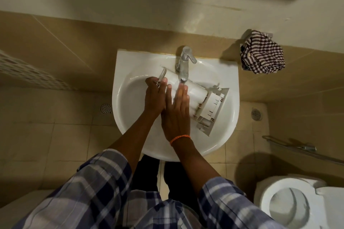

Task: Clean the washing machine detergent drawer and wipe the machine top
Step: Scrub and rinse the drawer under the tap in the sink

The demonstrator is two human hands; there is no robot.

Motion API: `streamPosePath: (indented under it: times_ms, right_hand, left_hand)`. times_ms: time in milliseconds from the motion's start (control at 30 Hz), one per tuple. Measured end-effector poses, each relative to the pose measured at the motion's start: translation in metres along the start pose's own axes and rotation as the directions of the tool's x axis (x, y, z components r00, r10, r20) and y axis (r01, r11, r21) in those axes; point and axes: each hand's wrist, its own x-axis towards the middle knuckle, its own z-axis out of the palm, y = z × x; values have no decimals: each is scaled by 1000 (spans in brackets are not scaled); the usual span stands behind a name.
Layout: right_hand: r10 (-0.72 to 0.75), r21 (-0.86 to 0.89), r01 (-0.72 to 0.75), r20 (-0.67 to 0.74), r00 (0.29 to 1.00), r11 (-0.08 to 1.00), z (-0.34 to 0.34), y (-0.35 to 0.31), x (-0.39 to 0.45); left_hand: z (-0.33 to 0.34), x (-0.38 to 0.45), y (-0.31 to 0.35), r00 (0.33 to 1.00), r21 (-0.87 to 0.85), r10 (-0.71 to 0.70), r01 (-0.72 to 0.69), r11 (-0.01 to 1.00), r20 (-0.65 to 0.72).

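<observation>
The white detergent drawer (197, 90) lies slanted in the white sink (130, 61), its front panel (214, 109) towards the right rim. My left hand (154, 96) grips a thin grey stick-like item (161, 77) at the drawer's far left end; what the item is cannot be told. My right hand (176, 113), with an orange band at the wrist, rests flat with straight fingers on the drawer's middle, fingertips just under the chrome tap's (184, 65) spout. The hands hide much of the drawer's left half.
A checked cloth (262, 55) hangs bunched on the wall to the right of the sink. A toilet (290, 204) stands at the lower right, with a spray hose (305, 148) on the wall above it. Floor drains (106, 108) flank the sink.
</observation>
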Motion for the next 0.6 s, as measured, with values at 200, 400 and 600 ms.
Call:
streamPosePath:
  times_ms: [200, 400, 600]
  right_hand:
    - [-9, -70, 8, -17, 1000, 997, 3, 20, -8]
    - [345, 14, -345, -115, 932, 938, 8, 4, -12]
    - [245, 50, -242, -67, 967, 969, 19, -24, 11]
  left_hand:
    - [-7, 10, -11, 996, -26, 80, -79, 997, 29]
    - [0, 11, -6, 993, -109, 55, -44, 993, 100]
    - [-12, 17, 4, 968, -154, -5, 45, 987, 251]
